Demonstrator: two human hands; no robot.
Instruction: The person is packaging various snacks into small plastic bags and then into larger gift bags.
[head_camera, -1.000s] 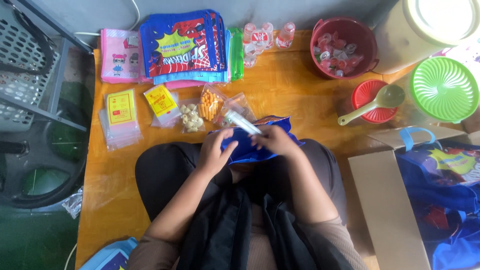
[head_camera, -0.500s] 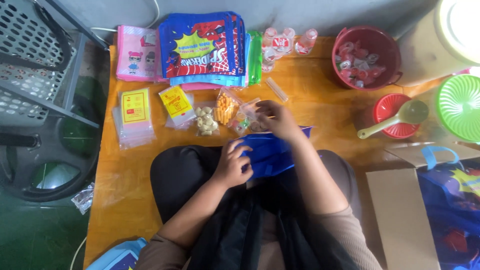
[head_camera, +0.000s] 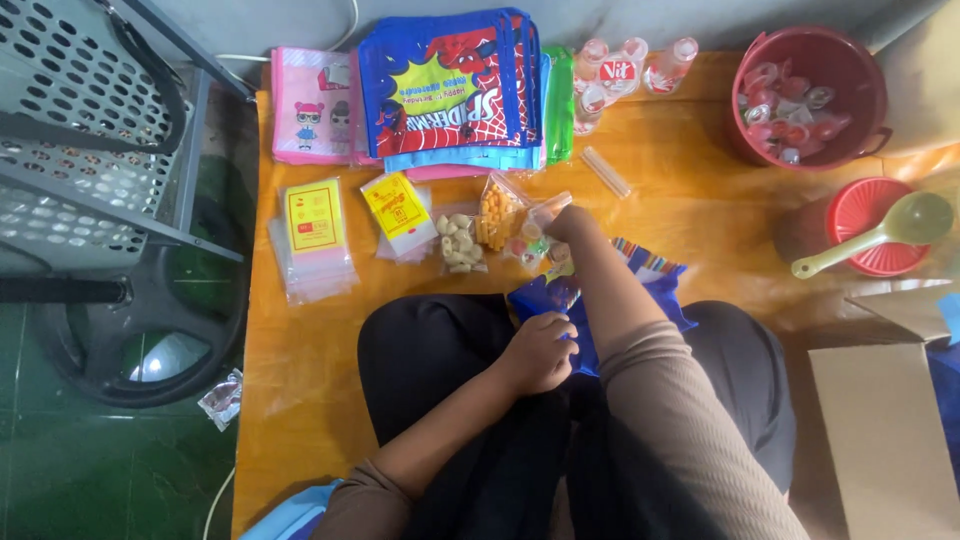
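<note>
— Head view first: what are the hands doing?

— The left hand (head_camera: 540, 352) is curled closed on the near edge of a blue bag (head_camera: 585, 310) lying across the person's lap. The right hand (head_camera: 568, 228) reaches forward past the bag to a clear packet of coloured sweets (head_camera: 532, 248); its fingers rest on the packet, but whether they have closed on it I cannot tell.

— What lies beside that packet?

— Just left of the right hand sit two more clear packets, one of orange snacks (head_camera: 495, 215) and one of pale biscuits (head_camera: 458, 242). Further left are two yellow-labelled flat sachets: a square one (head_camera: 312, 217) on a stack of clear sleeves, and a tilted one (head_camera: 398, 205).

— And beyond the hands?

— A stack of blue printed bags (head_camera: 450, 85) with a red and yellow cartoon panel, and to its left a pink bag (head_camera: 312, 105) showing a doll figure. A green strip (head_camera: 560, 100) runs along the right side of the blue stack. Beside that lie roughly four small clear bottles (head_camera: 625, 65) with pinkish caps.

— To the right?

— A dark red bucket (head_camera: 810, 95) full of small sealed cups, one red lid (head_camera: 875, 225) with one green spoon (head_camera: 885, 232) across it, and a brown cardboard box (head_camera: 885, 430) nearer the person. All of it rests on the orange-covered counter (head_camera: 700, 190).
</note>
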